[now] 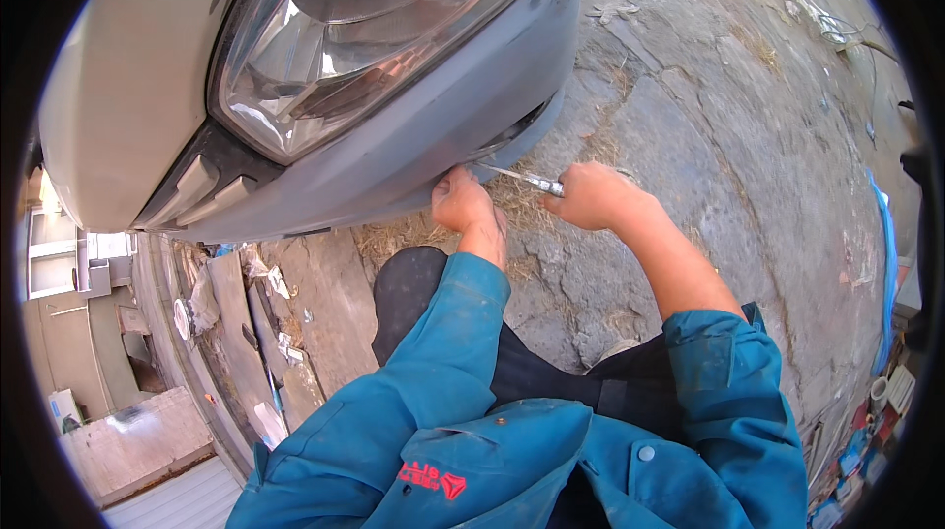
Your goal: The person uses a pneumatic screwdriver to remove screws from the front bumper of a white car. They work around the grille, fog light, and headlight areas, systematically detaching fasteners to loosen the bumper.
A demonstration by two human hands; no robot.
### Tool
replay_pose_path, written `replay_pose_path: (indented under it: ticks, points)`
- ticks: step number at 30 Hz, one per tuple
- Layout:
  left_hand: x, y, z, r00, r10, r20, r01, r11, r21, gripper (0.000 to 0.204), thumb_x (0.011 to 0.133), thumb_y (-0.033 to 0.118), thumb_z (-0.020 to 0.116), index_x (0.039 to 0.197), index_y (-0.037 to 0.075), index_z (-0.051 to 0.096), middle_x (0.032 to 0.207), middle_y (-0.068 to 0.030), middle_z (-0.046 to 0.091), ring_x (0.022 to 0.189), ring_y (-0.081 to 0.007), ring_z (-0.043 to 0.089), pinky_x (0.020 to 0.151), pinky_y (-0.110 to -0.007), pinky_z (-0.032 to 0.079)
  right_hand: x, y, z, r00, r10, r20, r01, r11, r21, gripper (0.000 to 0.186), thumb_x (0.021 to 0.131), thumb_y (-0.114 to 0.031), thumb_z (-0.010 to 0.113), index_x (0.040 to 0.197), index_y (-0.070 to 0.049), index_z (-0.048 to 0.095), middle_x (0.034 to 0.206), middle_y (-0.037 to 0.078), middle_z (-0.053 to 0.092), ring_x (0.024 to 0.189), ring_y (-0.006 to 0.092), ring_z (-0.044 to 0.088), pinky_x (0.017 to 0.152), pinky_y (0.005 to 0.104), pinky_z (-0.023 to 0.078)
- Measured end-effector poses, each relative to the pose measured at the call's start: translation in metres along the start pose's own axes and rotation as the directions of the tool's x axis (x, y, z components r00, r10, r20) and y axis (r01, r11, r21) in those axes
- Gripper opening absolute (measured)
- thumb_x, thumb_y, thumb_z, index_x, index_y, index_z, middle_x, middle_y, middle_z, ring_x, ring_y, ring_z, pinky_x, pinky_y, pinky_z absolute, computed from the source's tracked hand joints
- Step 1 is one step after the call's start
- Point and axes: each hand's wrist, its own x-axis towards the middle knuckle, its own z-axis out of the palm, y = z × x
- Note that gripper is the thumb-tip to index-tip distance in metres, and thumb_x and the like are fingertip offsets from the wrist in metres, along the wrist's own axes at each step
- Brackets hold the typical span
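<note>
A grey car bumper [384,157] curves below a large clear headlight [359,37]. My right hand [597,196] is wrapped around the handle of a screwdriver [539,183], whose thin shaft points left toward the bumper's lower edge, near a dark slot [527,125]. Close to the shaft's tip, my left hand [463,200] touches the underside of the bumper with its fingers curled together. What those fingers pinch, if anything, is hidden, and so is the exact spot where the tip rests.
Cracked concrete ground [679,135] with bits of dry straw lies around the bumper. Planks [239,317] and scraps are strewn to the left. At the far right run a blue strip [881,263] and a pile of clutter [866,440]. My dark-trousered knee [406,293] is just under my left hand.
</note>
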Motion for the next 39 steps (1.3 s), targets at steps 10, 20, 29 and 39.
replay_pose_path:
  ticks: [10, 20, 29, 39]
  points:
    - [0.018, -0.023, -0.008, 0.988, 0.077, 0.13, -0.107, 0.966, 0.237, 0.023, 0.099, 0.013, 0.077, 0.104, -0.009, 0.072, 0.092, -0.0136, 0.077, 0.08, -0.0231, 0.072, 0.075, -0.039, 0.059, 0.006, -0.002, 0.0, 1.0, 0.011, 0.004, -0.011, 1.0, -0.008, 0.058, 0.102, -0.055, 0.074, 0.115, 0.001, 0.085, 0.113, 0.03, 0.082, 0.11, 0.0475, 0.079, 0.098, 0.0567, 0.062]
    - [0.008, -0.025, -0.016, 0.926, 0.356, 0.123, -0.366, 0.775, 0.515, 0.026, 0.091, 0.015, 0.081, 0.101, -0.008, 0.077, 0.098, -0.0178, 0.081, 0.088, -0.0302, 0.077, 0.086, -0.046, 0.061, 0.01, 0.0, 0.006, 0.999, 0.024, -0.025, -0.024, 1.0, -0.015, 0.058, 0.102, -0.054, 0.074, 0.112, 0.002, 0.085, 0.11, 0.03, 0.082, 0.109, 0.0481, 0.079, 0.098, 0.0567, 0.062]
    - [0.002, -0.01, -0.005, 0.995, -0.084, 0.059, 0.086, 0.996, -0.025, 0.017, 0.104, 0.002, 0.073, 0.105, 0.004, 0.056, 0.095, -0.0103, 0.071, 0.08, -0.0158, 0.068, 0.071, -0.03, 0.058, 0.01, 0.003, 0.004, 1.0, 0.009, -0.023, -0.01, 1.0, -0.023, 0.059, 0.102, -0.055, 0.075, 0.112, 0.003, 0.085, 0.11, 0.029, 0.082, 0.109, 0.0483, 0.079, 0.098, 0.0562, 0.062]
    - [0.008, -0.009, -0.008, 0.979, -0.183, 0.085, 0.188, 0.981, -0.054, 0.021, 0.101, -0.001, 0.072, 0.122, -0.002, 0.067, 0.1, -0.0099, 0.072, 0.08, -0.0146, 0.067, 0.068, -0.029, 0.058, 0.013, 0.008, 0.005, 1.0, 0.007, -0.005, -0.007, 1.0, -0.021, 0.059, 0.102, -0.055, 0.073, 0.112, 0.001, 0.085, 0.111, 0.029, 0.082, 0.11, 0.0472, 0.079, 0.098, 0.0559, 0.062]
